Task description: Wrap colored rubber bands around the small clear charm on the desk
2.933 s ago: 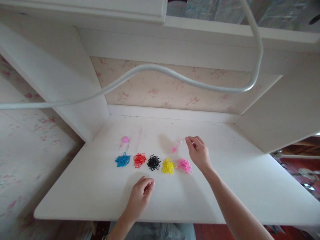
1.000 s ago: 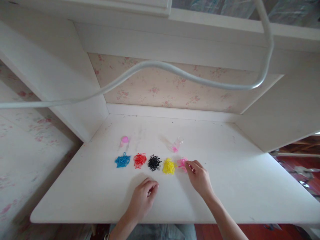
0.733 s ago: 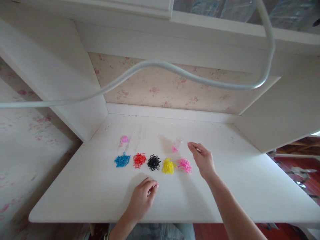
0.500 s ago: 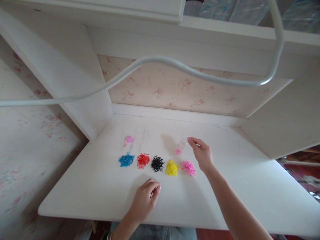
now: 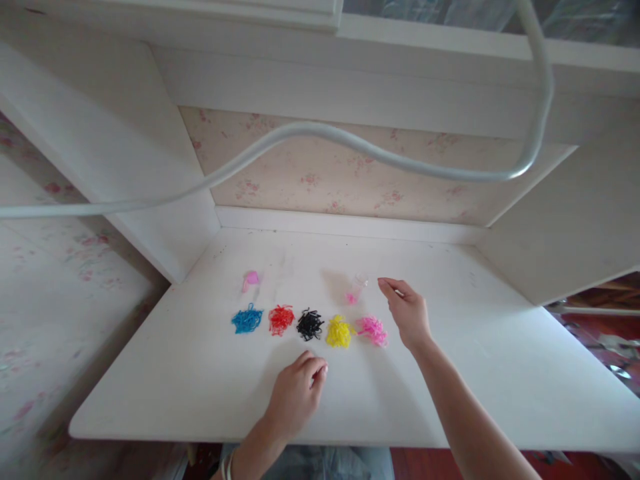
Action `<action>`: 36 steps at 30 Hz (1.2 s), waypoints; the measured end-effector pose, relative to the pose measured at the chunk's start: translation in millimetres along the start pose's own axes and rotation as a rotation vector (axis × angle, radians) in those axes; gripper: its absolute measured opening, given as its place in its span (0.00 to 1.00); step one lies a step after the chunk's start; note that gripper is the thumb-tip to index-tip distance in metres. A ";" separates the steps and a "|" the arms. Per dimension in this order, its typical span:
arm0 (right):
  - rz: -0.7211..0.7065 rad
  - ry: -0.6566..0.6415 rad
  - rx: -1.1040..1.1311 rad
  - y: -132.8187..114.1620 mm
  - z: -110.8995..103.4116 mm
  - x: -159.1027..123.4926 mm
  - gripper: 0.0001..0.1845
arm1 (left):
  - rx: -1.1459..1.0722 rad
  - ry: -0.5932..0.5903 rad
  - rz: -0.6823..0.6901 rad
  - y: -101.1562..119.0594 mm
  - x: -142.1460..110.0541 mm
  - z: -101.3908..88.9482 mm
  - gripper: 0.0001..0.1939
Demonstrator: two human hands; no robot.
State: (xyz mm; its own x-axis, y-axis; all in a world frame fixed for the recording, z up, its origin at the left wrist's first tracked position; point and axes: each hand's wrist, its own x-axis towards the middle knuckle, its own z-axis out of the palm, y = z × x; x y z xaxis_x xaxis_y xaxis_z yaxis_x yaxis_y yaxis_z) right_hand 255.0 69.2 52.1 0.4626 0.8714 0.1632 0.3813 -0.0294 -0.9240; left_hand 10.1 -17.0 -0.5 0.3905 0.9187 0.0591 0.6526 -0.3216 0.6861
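A small clear, thin-walled container point(image 5: 361, 283), round at its mouth, appears to stand upright on the far middle of the table point(image 5: 500, 373); a clump of pink bits point(image 5: 352, 298) sits at its bottom. Nearer and to its right lies a loose, tangled pink pile point(image 5: 373, 331) of thin, bendy bands. To the left run similar heaps in a row: a yellow pile point(image 5: 339, 331), a black pile point(image 5: 310, 324), a red pile point(image 5: 281, 320) and a blue pile point(image 5: 247, 319). The right hand point(image 5: 407, 310) is just right of the container, apart from it, thumb and fingertips pinched together; whether anything tiny is between them cannot be made out. The left hand point(image 5: 297, 393), fingers curled in, is on the near side of the black pile; its grip's contents are hidden. Beyond the blue pile lies a smooth pink piece point(image 5: 251, 279), its form unclear. The tabletop is smooth, white and faintly marked; floral wallpaper point(image 5: 320, 183) backs it, and a glossy white tube point(image 5: 310, 130) curves across above.
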 end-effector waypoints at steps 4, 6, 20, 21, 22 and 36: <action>0.032 -0.009 -0.089 33.9 -16.6 -37.4 0.24 | 0.141 -0.009 0.069 20.7 19.7 3.7 0.11; 0.042 -0.048 -0.181 54.9 -23.0 -60.9 0.23 | 0.210 -0.023 0.098 31.8 31.4 7.6 0.10; -0.010 -0.139 -0.609 75.8 -19.3 -99.7 0.20 | 0.522 -0.149 0.137 67.3 96.3 43.3 0.13; -0.014 -0.147 -0.628 75.7 -19.3 -99.2 0.21 | 0.534 -0.157 0.133 66.8 97.0 44.6 0.14; -0.019 -0.151 -0.642 76.1 -19.7 -98.9 0.21 | 0.542 -0.162 0.130 66.4 97.3 45.4 0.14; -0.025 -0.159 -0.581 76.0 -22.2 -101.0 0.20 | 0.494 -0.120 0.082 77.5 88.2 33.1 0.13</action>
State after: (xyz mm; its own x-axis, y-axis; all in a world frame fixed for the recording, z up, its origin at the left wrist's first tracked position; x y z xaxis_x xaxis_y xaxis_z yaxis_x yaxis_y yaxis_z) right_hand 255.0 -31.9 -26.9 0.3396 0.9365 0.0869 0.7860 -0.2318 -0.5731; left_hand 116.6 31.5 33.8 0.5062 0.8624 -0.0052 0.8342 -0.4880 0.2568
